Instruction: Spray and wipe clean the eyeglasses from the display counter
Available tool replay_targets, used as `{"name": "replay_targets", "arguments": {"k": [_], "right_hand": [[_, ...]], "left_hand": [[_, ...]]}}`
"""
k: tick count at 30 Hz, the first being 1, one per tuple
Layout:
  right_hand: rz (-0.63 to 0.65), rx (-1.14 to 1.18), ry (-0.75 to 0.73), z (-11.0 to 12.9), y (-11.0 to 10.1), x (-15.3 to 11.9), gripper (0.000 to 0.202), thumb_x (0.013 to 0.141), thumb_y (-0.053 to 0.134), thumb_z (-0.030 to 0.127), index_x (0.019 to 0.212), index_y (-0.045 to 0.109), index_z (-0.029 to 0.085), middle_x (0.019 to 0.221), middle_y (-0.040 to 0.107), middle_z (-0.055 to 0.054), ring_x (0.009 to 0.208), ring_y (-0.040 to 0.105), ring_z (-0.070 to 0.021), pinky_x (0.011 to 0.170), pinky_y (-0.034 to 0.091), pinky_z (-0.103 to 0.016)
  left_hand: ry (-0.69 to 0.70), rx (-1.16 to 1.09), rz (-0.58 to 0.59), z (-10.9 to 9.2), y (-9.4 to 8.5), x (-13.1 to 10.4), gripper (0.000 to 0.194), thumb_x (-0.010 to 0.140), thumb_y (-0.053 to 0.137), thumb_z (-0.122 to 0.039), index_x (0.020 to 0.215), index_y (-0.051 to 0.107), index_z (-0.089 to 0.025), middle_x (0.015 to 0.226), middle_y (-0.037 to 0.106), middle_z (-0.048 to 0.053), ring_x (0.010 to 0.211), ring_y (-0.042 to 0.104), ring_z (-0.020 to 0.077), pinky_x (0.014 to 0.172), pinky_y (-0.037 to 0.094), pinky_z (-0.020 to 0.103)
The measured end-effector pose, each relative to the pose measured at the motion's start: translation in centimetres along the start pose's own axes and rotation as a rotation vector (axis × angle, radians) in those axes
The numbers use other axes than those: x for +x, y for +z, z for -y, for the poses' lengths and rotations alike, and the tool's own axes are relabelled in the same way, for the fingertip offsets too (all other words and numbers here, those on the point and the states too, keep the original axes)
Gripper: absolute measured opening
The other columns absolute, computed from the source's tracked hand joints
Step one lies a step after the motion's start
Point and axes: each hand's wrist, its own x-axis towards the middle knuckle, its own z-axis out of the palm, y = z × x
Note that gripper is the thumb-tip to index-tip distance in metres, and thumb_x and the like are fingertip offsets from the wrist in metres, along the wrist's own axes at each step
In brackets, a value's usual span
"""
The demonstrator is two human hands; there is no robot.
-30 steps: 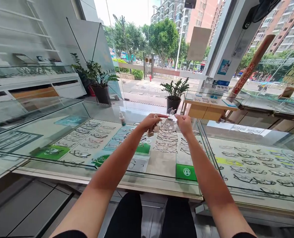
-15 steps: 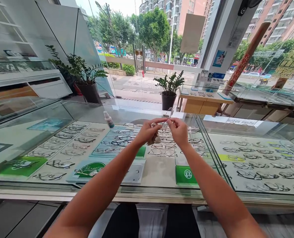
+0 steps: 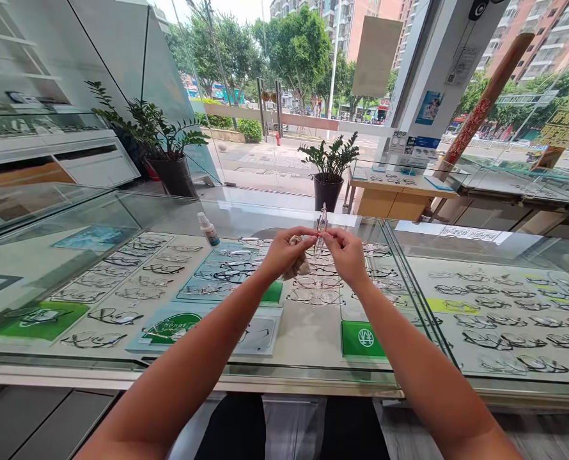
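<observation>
glasses [image 3: 322,220] turned upright, both hands [image 3: 346,257] pinching

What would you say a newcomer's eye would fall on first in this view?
Probably the left hand, with a cloth, and the right hand, meeting mid-picture at a pair of glasses. Rows of eyeglass frames lie in the glass counter below; a potted plant stands beyond.

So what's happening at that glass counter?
A person stands at it, the left hand and right hand meeting over a pair of glasses. The left also holds a crumpled cloth. A spray bottle stands on the glass counter, above rows of frames.
</observation>
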Motion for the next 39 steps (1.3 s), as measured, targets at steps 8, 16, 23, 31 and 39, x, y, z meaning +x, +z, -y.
{"name": "replay_targets", "arguments": {"k": [8, 16, 23, 31, 39], "right_hand": [[0.006, 0.016, 0.013, 0.0, 0.1, 0.2, 0.047, 0.097, 0.068, 0.064, 0.099, 0.082, 0.019, 0.073, 0.063, -0.001, 0.065, 0.044, -0.0156, 0.062, 0.037, -0.032], [0.021, -0.006, 0.017, 0.1, 0.0, 0.2, 0.039, 0.096, 0.069, 0.057, 0.096, 0.081, 0.02, 0.064, 0.05, 0.004, 0.062, 0.037, -0.0139, 0.062, 0.032, -0.031], [0.05, -0.102, 0.008, 0.3, 0.0, 0.2, 0.03, 0.095, 0.065, 0.048, 0.093, 0.075, 0.02, 0.058, 0.035, 0.009, 0.057, 0.035, -0.0127, 0.062, 0.03, -0.03], [-0.005, -0.361, -0.096, 0.6, -0.2, -0.1, 0.027, 0.099, 0.059, 0.042, 0.091, 0.074, 0.021, 0.056, 0.042, 0.008, 0.055, 0.04, -0.0126, 0.062, 0.03, -0.029], [-0.263, -0.468, -0.112, 0.5, -0.5, -0.1, 0.032, 0.106, 0.053, 0.042, 0.102, 0.075, 0.019, 0.061, 0.06, 0.003, 0.054, 0.05, -0.015, 0.062, 0.037, -0.031]], "left_hand": [[-0.017, -0.025, 0.036, 0.2, 0.0, 0.2, 0.048, 0.085, 0.087, -0.066, 0.105, 0.086, -0.023, 0.108, 0.084, 0.007, 0.105, 0.076, 0.0235, 0.1, 0.059, 0.033], [-0.064, -0.07, 0.012, 0.9, -0.2, 0.4, 0.053, 0.077, 0.093, -0.07, 0.101, 0.089, -0.022, 0.108, 0.086, 0.01, 0.111, 0.077, 0.0297, 0.107, 0.06, 0.041], [-0.054, -0.093, -0.003, 1.4, -0.2, 0.6, 0.053, 0.074, 0.095, -0.071, 0.102, 0.092, -0.026, 0.109, 0.086, 0.011, 0.116, 0.078, 0.0339, 0.113, 0.059, 0.048], [-0.02, -0.096, 0.0, 1.5, 0.1, 0.6, 0.058, 0.073, 0.093, -0.076, 0.102, 0.092, -0.025, 0.109, 0.087, 0.012, 0.117, 0.078, 0.0362, 0.114, 0.06, 0.051], [0.039, -0.058, -0.081, 0.9, 0.1, 0.4, 0.057, 0.079, 0.089, -0.075, 0.103, 0.092, -0.023, 0.115, 0.087, 0.013, 0.12, 0.08, 0.037, 0.111, 0.061, 0.051]]}}
